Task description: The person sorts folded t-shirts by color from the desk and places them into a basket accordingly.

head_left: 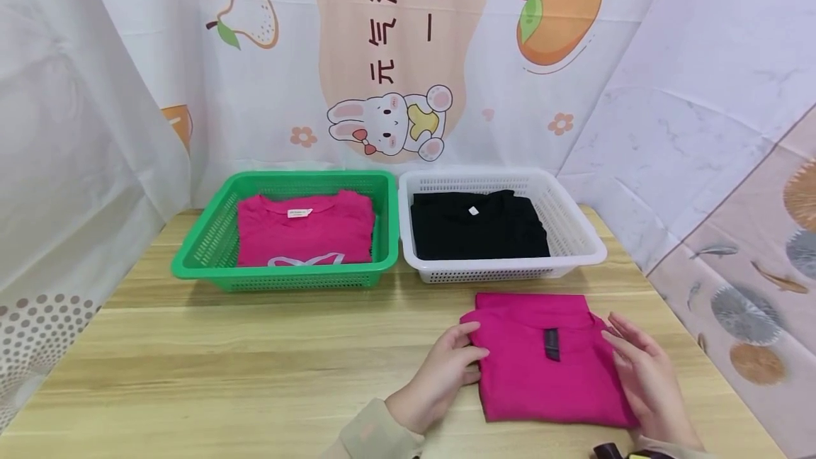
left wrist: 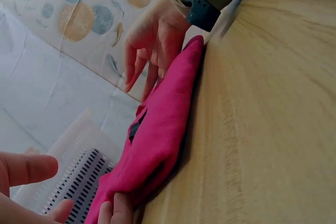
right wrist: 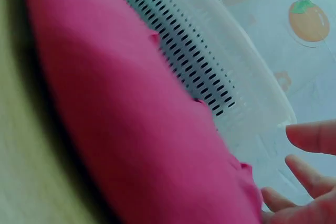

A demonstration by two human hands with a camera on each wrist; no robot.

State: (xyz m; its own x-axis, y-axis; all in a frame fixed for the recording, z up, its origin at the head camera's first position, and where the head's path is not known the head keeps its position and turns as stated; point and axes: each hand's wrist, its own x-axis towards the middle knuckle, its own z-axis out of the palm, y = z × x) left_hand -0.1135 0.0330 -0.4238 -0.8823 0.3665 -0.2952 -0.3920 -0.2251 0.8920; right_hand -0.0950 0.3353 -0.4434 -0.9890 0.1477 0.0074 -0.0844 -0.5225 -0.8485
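A folded magenta shirt (head_left: 548, 388) lies on the table, its dark neck label (head_left: 552, 343) facing up. Along its left edge, my left hand (head_left: 448, 367) touches the cloth with relaxed fingers; in the left wrist view the thumb stands away from the fabric while the fingertips (left wrist: 122, 209) rest at the fold. On the opposite side, my right hand (head_left: 647, 377) is at the shirt's right edge, its fingers loosely extended and spread. The right wrist view shows thumb and fingers (right wrist: 310, 177) apart, with nothing pinched between them.
Behind the shirt stands a white basket (head_left: 510, 269) with folded black clothing (head_left: 478, 232). To its left, a green basket (head_left: 293, 279) contains a folded magenta shirt (head_left: 306, 236). A printed curtain (head_left: 255, 112) hangs behind the wooden table (head_left: 223, 367).
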